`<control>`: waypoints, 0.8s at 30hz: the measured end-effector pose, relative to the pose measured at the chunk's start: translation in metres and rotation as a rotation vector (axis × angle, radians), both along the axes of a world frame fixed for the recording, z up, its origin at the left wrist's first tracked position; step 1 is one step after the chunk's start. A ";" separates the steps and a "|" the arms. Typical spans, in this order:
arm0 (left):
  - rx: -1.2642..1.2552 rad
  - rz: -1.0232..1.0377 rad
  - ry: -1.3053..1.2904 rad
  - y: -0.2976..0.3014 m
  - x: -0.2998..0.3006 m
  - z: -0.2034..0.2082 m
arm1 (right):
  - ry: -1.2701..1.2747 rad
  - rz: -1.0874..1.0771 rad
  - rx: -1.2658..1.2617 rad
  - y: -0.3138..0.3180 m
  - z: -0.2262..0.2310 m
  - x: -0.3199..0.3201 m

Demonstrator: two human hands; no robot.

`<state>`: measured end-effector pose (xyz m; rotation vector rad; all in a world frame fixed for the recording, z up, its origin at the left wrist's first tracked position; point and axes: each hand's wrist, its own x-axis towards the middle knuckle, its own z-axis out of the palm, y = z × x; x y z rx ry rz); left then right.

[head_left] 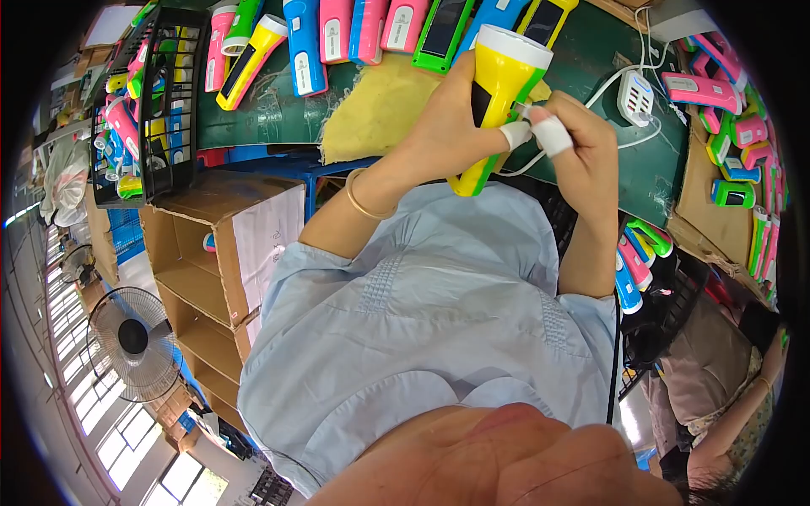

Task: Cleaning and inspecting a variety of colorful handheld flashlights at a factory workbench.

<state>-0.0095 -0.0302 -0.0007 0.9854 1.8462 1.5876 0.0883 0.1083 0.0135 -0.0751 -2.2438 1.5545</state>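
My left hand point(456, 118) is wrapped round a yellow and green flashlight point(498, 76) with a wide white head pointing up and away from me. A dark panel on its body shows partly between my fingers. My right hand point(578, 139), with white tape on a digit, is closed in a pinch against the flashlight's green side. A small, slim, pale piece point(522, 109) shows at those fingertips; its kind cannot be made out. White tape also wraps my left thumb point(515, 134). A white cable point(540, 157) passes behind the right hand and near the flashlight's lower end.
A white multi-port charger point(634, 98) with cables lies right on the green table point(270, 118). Colourful flashlights point(363, 29) line the far side, near a yellow cloth point(371, 110). A black basket point(160, 169) and cardboard shelf point(202, 253) stand left; a filled carton point(709, 202) right.
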 end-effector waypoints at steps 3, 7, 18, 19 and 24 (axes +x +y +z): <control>-0.062 0.106 -0.058 0.000 0.002 -0.001 | -0.033 -0.134 0.179 -0.009 0.006 -0.002; -0.040 0.177 0.118 0.003 0.006 -0.007 | -0.098 -0.208 0.328 -0.015 0.009 0.002; -0.020 0.257 0.366 -0.004 0.001 -0.002 | 0.063 -0.282 0.327 -0.030 -0.006 0.007; 0.002 0.399 0.414 -0.013 -0.024 -0.008 | 0.160 -0.391 0.225 -0.032 -0.006 0.013; 0.717 0.787 -0.448 -0.128 -0.217 0.056 | 0.044 -0.557 -0.342 0.021 -0.005 0.037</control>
